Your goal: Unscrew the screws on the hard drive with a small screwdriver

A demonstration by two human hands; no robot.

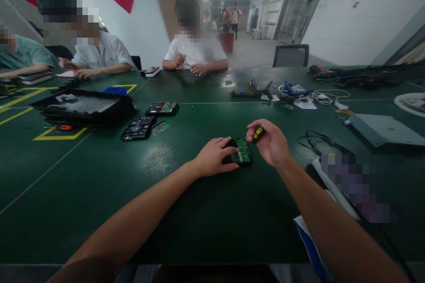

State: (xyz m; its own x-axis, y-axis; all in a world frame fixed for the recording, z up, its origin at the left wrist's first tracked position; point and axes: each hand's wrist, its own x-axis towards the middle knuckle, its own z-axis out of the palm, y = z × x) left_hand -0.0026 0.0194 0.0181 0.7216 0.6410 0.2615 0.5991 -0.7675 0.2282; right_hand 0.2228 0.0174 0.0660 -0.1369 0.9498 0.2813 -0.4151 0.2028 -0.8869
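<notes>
A hard drive [245, 155] lies on the green table with its circuit board facing up. My left hand [213, 157] grips it from the left, fingers across the top and thumb along the near edge, covering part of it. Just right of the drive and raised above the table, my right hand [274, 145] is closed around a screwdriver [259, 133]. Its black and yellow handle shows between thumb and fingers; I cannot make out the shaft.
Two more hard drives [137, 128] [162, 108] and a loose circuit board [160, 128] lie to the left, near black trays [83, 117]. A grey metal case [387, 129] and cables [327, 141] are on the right. Several people sit across the table.
</notes>
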